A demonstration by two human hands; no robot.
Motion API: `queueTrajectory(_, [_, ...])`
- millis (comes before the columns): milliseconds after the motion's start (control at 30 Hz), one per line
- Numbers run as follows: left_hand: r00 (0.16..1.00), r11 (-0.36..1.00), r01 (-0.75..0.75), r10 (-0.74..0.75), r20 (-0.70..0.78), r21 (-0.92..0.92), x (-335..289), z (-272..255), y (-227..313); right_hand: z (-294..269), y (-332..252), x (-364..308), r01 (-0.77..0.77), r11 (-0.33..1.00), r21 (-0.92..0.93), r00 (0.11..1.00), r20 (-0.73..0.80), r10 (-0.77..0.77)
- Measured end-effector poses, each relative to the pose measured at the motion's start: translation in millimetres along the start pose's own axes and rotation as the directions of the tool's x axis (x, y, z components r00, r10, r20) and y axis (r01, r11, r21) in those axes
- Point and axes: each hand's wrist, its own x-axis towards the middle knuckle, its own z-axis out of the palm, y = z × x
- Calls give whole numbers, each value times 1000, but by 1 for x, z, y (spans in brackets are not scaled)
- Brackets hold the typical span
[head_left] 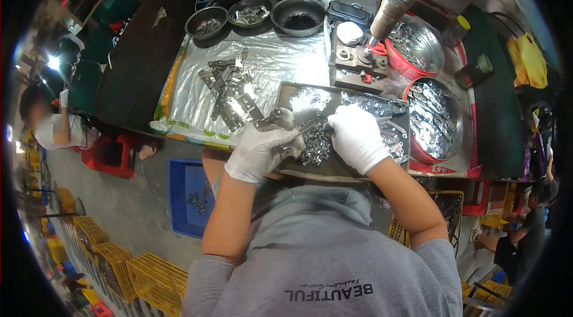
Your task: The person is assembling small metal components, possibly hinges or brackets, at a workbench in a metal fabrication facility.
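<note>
My left hand (pixel 258 153), in a white glove, is closed round a metal hinge part (pixel 276 115) over the front edge of the table. A heap of small metal pieces (pixel 316 147) lies beside it in a shallow tray (pixel 289 91). My right hand (pixel 359 138), also gloved, is at the right of that heap with its fingers drawn together. Whatever sits between those fingertips is too small to make out. Left of the tray, loose metal hinge parts (pixel 230 93) are piled on a silvery sheet (pixel 197 69).
A press (pixel 391 9) with a metal die block (pixel 360 66) stands behind the tray. Red-rimmed basins (pixel 410 69) of metal parts are on the right. Several dark bowls (pixel 298 30) line the back. A blue bin (pixel 179 197) is on the floor; co-workers sit at both sides.
</note>
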Motion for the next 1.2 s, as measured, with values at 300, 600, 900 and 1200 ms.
queueTrajectory(300, [998, 999, 20, -17, 67, -49, 0, 1, -5, -14, 9, -1, -69, 831, 552, 987, -83, 137])
queueTrajectory(600, [994, 996, 49, -42, 96, -71, -1, 11, -3, -45, 4, -1, -448, 338, 828, 894, 407, 188])
queueTrajectory(900, [987, 980, 42, -11, 161, -194, 3, 4, -14, -36, 3, -10, -414, 255, 874, 904, 360, 232])
queueTrajectory(1200, [992, 967, 54, -23, 125, -247, 2, 8, -20, -23, -9, -19, -393, -49, 918, 869, 388, 307])
